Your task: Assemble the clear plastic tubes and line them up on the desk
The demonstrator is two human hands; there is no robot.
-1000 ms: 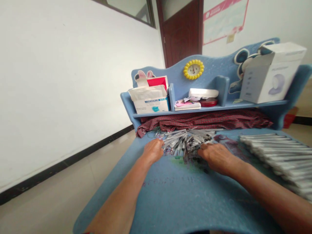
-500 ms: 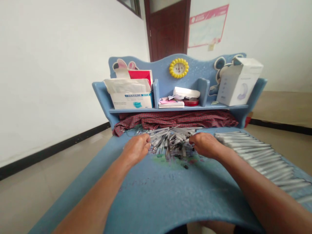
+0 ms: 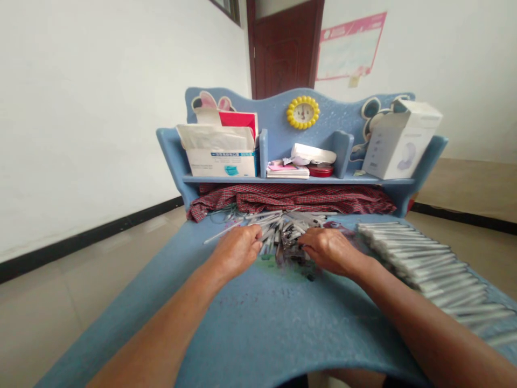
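Note:
Loose pen parts, white barrels and black caps, lie in a heap (image 3: 278, 231) on the blue desk (image 3: 258, 328). At its left edge is my left hand (image 3: 240, 247), fingers curled in a pinch; what they hold is hidden. A thin white pen-like stick (image 3: 221, 233) slants out beyond the back of this hand, and I cannot tell whether it is held. My right hand (image 3: 331, 249) bends over the heap's right side with its fingers closed near small dark pieces. Whatever is in its grip is hidden. Between the hands the dark pieces look blurred.
Rows of white pens (image 3: 428, 269) lie along the desk's right side. A checked red cloth (image 3: 294, 198) is bunched below the blue shelf (image 3: 299, 181). On that shelf stand a mask box (image 3: 222, 161), a white carton (image 3: 399, 140) and a red round tin (image 3: 321, 171).
My right hand has moved left over the heap, and my left hand slightly right and down. The slanting white stick now shows beyond my left hand. The camera view has shifted a little.

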